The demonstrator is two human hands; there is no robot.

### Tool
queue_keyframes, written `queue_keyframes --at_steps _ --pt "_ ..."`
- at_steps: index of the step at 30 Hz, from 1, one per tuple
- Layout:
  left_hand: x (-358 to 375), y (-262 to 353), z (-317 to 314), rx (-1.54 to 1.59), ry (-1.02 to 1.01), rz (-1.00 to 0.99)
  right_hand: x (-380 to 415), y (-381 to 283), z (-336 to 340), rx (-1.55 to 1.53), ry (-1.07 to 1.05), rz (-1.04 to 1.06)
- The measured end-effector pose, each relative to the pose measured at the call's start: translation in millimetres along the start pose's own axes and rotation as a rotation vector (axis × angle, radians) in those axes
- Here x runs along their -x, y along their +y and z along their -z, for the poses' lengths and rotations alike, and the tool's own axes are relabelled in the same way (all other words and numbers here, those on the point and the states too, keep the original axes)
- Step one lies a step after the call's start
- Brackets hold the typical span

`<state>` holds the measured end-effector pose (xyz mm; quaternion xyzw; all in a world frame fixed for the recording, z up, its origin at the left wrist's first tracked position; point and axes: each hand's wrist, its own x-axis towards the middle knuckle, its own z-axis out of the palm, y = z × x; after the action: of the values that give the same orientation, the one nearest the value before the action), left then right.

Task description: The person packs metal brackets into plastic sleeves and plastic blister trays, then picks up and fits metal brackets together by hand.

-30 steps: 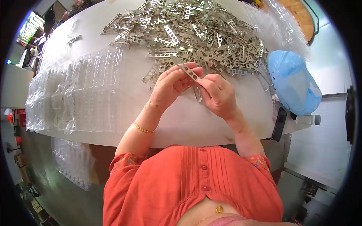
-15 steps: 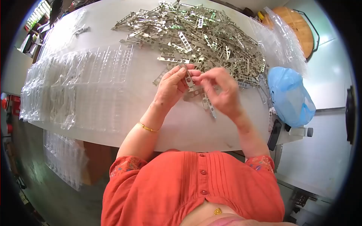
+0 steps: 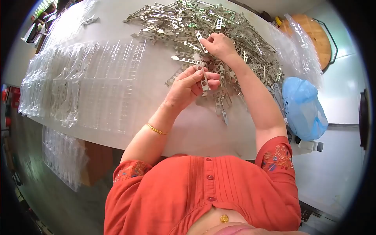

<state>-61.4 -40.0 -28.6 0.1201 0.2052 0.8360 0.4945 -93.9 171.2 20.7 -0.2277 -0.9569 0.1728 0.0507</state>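
Our bench [image 3: 178, 137] spans the view, with the heap of metal strips [image 3: 244, 37] across its far middle and clear plastic trays [image 3: 102, 78] on our left. The blue bag [image 3: 303, 109] sits near the right edge, with a small bottle [image 3: 311, 146] just below it. Half a second ago both our hands were close together below the heap; now our right hand [image 3: 221, 47] has gone up and away over it. Its fingers are drawn narrow against a shiny strip [image 3: 199, 37] lying there, though we cannot tell whether they grip it. Our left hand [image 3: 188, 84] has stayed low, before the near side of the heap, and still pinches the held strip [image 3: 204, 80] between thumb and fingers, its holed face toward us and its lower end sticking out below. Smallest of all, a few loose strips [image 3: 221, 106] lie on the bench just beyond that end.
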Motion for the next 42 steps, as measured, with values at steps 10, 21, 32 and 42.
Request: queue_keyframes --at_steps 10,21,32,42 --pt "1 5 -7 -0.041 0.0 -0.017 -1 13 7 -0.506 0.053 0.056" --pt "4 -8 -18 -0.205 -0.023 -0.015 158 53 39 -1.041 0.137 -0.136" --pt "-19 -33 -35 -0.555 -0.086 0.116 196 76 16 -1.235 0.294 -0.108" --pt "-18 -44 -21 -0.444 -0.011 0.193 211 73 9 -1.284 0.145 -0.119"
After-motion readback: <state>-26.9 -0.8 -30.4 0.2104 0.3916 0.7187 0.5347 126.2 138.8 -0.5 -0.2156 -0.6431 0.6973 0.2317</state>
